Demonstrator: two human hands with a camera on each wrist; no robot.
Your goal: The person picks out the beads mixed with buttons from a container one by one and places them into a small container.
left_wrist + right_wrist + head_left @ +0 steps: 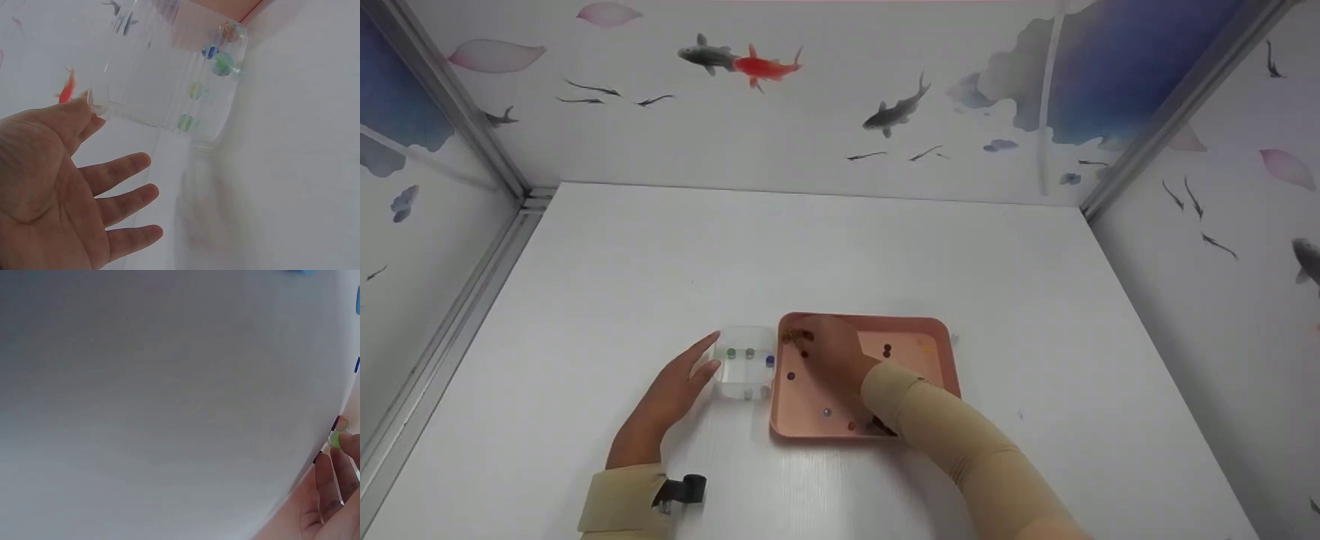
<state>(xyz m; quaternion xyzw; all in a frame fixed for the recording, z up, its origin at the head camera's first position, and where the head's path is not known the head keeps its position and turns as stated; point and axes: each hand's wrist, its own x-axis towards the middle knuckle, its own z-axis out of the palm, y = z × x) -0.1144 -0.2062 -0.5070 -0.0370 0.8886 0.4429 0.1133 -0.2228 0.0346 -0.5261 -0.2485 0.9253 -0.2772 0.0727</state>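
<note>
A clear plastic container (744,377) stands against the left side of a pink tray (817,394). My left hand (679,386) pinches the container's rim between thumb and index finger, the other fingers stretched out in the left wrist view. Several glass marbles lie inside, among them a green marble (222,64) and a blue marble (210,52). Over the tray's far left corner reaches my right hand (836,349). Its thumb and fingers pinch a light green marble (336,439), seen at the edge of the right wrist view; an orange-tinted marble (343,423) is close by.
More marbles are spread over the tray: a dark pair (887,351), a blue one (790,376), a pale one (826,412) and a red one (851,425). My right sleeve (945,427) covers the tray's near right corner. Printed panels (810,135) enclose the white table (825,247).
</note>
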